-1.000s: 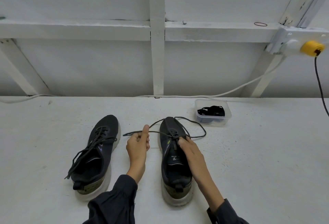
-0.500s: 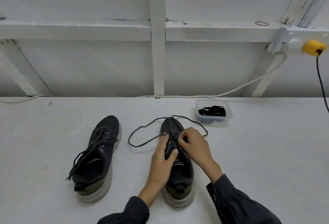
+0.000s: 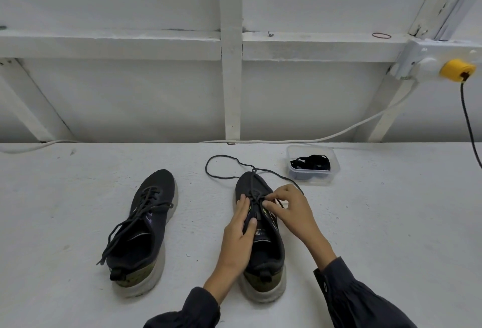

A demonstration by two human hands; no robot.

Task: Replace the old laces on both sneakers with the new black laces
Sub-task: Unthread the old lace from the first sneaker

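Note:
Two black sneakers stand side by side on the white table, toes away from me. The left sneaker (image 3: pixel 146 226) still has its dark lace threaded, the ends trailing loose. On the right sneaker (image 3: pixel 260 244) the old lace (image 3: pixel 221 168) is mostly pulled out and loops over the table beyond the toe. My left hand (image 3: pixel 238 228) rests on that shoe's left side, fingers straight along the eyelets, thumb on the tongue. My right hand (image 3: pixel 289 210) pinches the lace at the eyelets near the toe. New black laces (image 3: pixel 310 163) lie in a clear plastic tub (image 3: pixel 313 180).
The tub stands just right of the right shoe's toe. A white cable (image 3: pixel 300 140) runs along the back edge of the table to a socket with a yellow plug (image 3: pixel 456 69). A black cord (image 3: pixel 469 124) hangs at the far right.
My left hand let go of the lace end and came onto the right sneaker's side. The freed lace loop slid onto the table past the toe. My right hand shifted up the eyelets.

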